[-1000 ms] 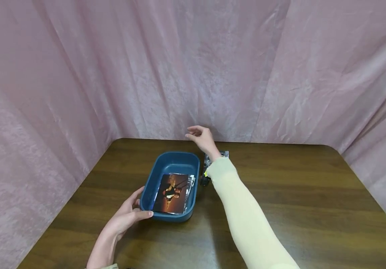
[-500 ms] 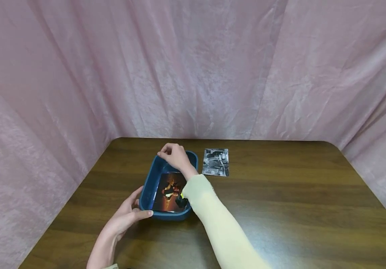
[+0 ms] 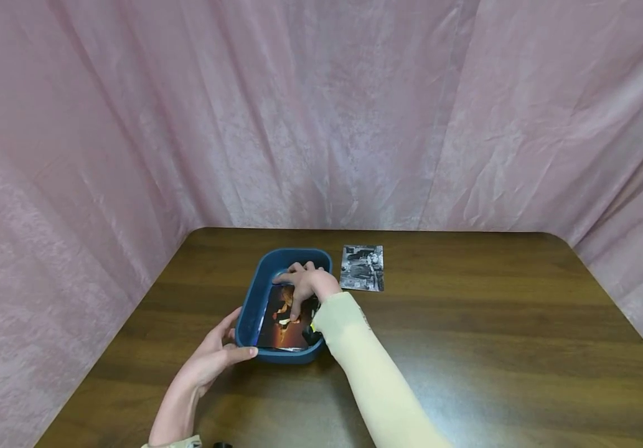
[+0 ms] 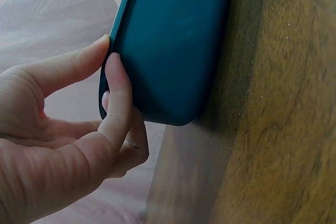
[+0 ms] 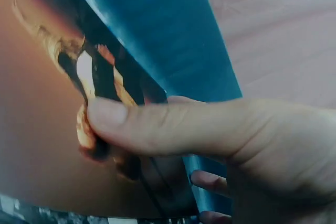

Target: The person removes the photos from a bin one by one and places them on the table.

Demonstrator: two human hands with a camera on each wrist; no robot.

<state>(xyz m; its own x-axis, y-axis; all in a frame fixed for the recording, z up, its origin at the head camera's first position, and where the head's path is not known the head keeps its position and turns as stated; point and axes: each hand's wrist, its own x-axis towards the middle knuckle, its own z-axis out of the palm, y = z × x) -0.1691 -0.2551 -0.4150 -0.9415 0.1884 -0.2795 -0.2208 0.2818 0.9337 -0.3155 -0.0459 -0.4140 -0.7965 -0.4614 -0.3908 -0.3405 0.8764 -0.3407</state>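
Left hand (image 3: 209,358): you pinch the blue bin (image 3: 293,359) by its rim.
Right hand (image 3: 305,286): fingers spread, thumb on orange photo (image 3: 281,333) inside.

Smooth plastic tub (image 4: 168,51), seemingly glossy photo (image 5: 52,129)

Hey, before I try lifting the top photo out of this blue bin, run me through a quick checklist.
1. Left hand steadying the blue bin: ok, thumb and fingers pinch its rim at the near left corner.
2. Right hand inside the bin: ok, thumb over the sunset photo.
3. Fingertips under that photo's edge: cannot tell, the hand hides them.
4. Sunset photo lying alone: not ok, another print shows along its edge in the right wrist view.
5. Black-and-white photo out of the bin: ok, it lies on the table to the bin's right.
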